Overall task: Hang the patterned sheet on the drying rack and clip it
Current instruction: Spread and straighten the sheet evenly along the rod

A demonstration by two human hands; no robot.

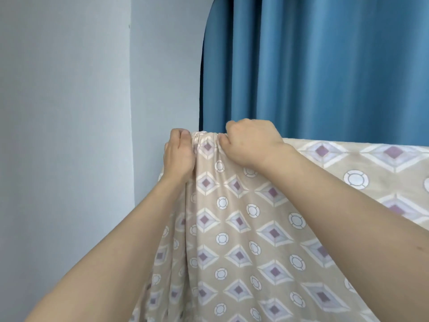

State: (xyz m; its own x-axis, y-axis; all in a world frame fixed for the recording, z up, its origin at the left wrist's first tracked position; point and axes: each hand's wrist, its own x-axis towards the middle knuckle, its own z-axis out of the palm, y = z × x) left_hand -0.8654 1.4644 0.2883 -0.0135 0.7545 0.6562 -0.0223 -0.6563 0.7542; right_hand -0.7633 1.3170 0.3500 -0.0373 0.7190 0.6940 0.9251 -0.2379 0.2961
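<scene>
Head view: the patterned sheet is seen draped over a top edge that is presumably the drying rack (the rack itself is hidden under the cloth), with its bulk hanging down in long folds toward the bottom of the frame. The left hand is clamped on a gathered bunch at the sheet's left end, its fingers curled round the cloth. The right hand is closed on the same top edge just beside it, fingers tucked into the puckered fabric.

The sheet is judged to be soft, limp and fairly light, with a smooth weave that could slide off a bar if left unevenly weighted. It is best taken along the top fold, where it is already bunched, and spread outward before any clip is set. No clip is visible.

Behind the sheet a blue curtain hangs in pleats, and a pale wall with a corner fills the left side.
</scene>
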